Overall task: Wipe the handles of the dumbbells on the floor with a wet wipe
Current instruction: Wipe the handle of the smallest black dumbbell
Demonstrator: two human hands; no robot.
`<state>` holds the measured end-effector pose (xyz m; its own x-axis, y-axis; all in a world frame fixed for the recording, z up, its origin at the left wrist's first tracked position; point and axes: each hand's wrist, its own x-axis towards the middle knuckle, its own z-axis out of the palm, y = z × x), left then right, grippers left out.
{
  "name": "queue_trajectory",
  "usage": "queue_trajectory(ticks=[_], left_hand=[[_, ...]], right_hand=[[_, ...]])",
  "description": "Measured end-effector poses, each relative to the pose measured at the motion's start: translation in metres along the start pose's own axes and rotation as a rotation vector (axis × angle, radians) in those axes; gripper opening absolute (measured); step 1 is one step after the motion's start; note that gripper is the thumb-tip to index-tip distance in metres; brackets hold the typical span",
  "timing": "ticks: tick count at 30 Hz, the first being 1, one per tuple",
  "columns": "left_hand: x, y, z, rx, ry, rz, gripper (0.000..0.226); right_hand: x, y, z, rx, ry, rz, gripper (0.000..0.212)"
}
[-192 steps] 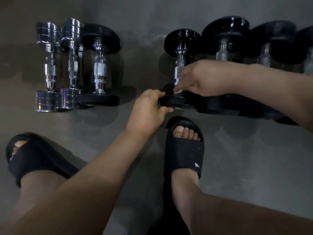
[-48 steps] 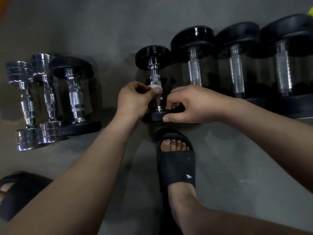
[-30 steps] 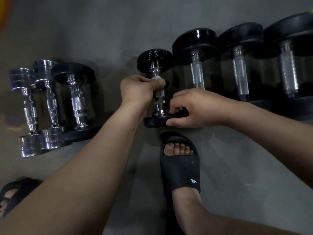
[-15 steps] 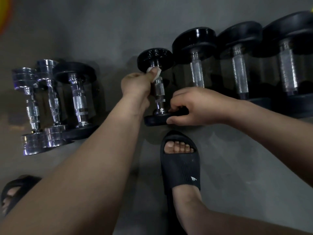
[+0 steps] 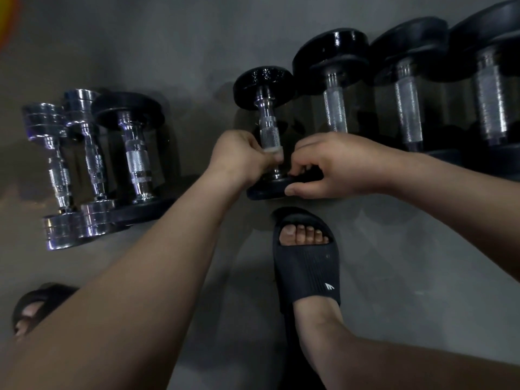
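**Wipe pinched round the near end of one handle**

Head view: a small folded white wet wipe (image 5: 272, 149) is pinched by the left hand (image 5: 239, 160). Its fingers are curled so that the wipe is pressed round the knurled chrome handle (image 5: 268, 126) of a small black-plated dumbbell (image 5: 263, 83), just above the near plate. That plate is gripped at its rim by the right hand (image 5: 337, 167), thumb beneath and fingers over the top, so the dumbbell is steadied on the grey concrete floor (image 5: 408, 263).

The dumbbell lies toward the far side of the floor, first in a row with three larger black dumbbells (image 5: 334, 111) to its right. Well apart to the left, two all-chrome dumbbells (image 5: 57, 167) and one black-plated chrome-handled dumbbell (image 5: 136, 161) are lined up close together. A black slide sandal (image 5: 306, 268) is planted just before the held plate.

The task is judged to be in mid-course, with one handle under the wipe. No wet sheen can be made out on the six other handles, so which of them are done cannot be told.
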<state>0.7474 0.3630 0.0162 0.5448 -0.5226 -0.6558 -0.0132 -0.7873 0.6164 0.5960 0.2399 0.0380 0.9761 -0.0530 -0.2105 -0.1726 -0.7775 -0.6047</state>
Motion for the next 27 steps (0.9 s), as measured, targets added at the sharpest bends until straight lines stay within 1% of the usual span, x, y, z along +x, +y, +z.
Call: queue_trajectory(ticks=[2, 3, 6, 10, 18, 24, 27], left_hand=[[-0.007, -0.002, 0.004, 0.070, 0.016, -0.018, 0.041], [-0.008, -0.004, 0.007, 0.040, 0.042, -0.035, 0.042], [-0.007, 0.000, 0.009, -0.166, 0.128, -0.094, 0.042], [-0.003, 0.016, 0.008, -0.303, 0.178, -0.120, 0.038], [0.002, 0.018, 0.016, -0.509, 0.268, -0.110, 0.040], [0.023, 0.031, 0.006, -0.645, 0.273, -0.109, 0.037], [0.038, 0.031, 0.002, -0.695, 0.183, -0.119, 0.033]], right_hand=[[-0.001, 0.000, 0.001, -0.003, 0.009, 0.014, 0.043], [-0.002, 0.000, 0.001, -0.008, 0.015, 0.019, 0.043], [-0.004, 0.000, 0.003, -0.033, 0.032, 0.028, 0.042], [-0.005, -0.002, 0.003, -0.037, 0.039, 0.026, 0.043], [-0.004, -0.002, 0.003, -0.032, 0.035, 0.021, 0.040], [-0.004, -0.001, 0.002, -0.026, 0.035, 0.003, 0.039], [-0.004, 0.002, 0.003, -0.002, 0.027, -0.013, 0.037]])
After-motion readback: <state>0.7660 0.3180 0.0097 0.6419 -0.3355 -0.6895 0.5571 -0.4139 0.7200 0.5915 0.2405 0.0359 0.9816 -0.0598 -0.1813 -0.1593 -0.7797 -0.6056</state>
